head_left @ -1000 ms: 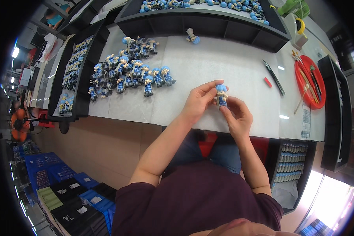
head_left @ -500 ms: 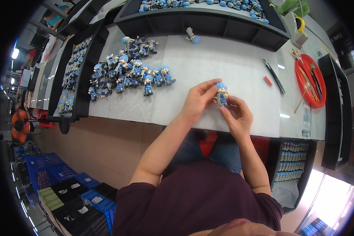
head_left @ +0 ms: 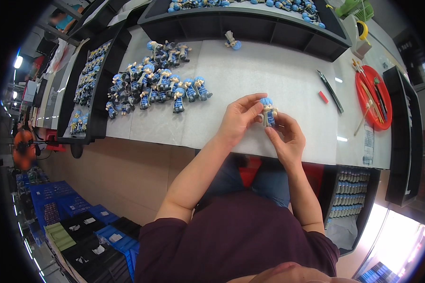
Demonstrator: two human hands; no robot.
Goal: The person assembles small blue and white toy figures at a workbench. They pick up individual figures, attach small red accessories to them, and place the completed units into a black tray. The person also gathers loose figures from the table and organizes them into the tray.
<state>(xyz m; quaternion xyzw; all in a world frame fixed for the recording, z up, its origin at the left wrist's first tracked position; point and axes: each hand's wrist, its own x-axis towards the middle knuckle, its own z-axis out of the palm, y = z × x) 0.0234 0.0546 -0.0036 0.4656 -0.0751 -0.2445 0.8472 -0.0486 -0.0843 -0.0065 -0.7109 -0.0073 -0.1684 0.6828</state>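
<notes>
Between my two hands, a small blue-haired figurine (head_left: 268, 113) in a blue and cream outfit stands upright, just above the white table covering. My left hand (head_left: 241, 117) pinches it at the head and side with thumb and fingers. From the other side, my right hand (head_left: 288, 137) grips it low down, thumb near its feet. To the left lies a heap of similar figurines (head_left: 163, 80), some on their sides and some standing. One more figurine (head_left: 231, 40) lies by itself at the back, close to the large black tray.
A black tray of figurines (head_left: 245, 26) spans the back; another black tray (head_left: 111, 78) stands left. At right lie a black pen-like tool (head_left: 330, 91), a red block (head_left: 323, 97) and a red oval dish (head_left: 386, 120) with brushes. A lower black tray (head_left: 374, 188) holds rows of pieces.
The figurine has shifted very slightly to the right and turned a little in my fingers. Both hands keep their hold, and the heap is unchanged.
</notes>
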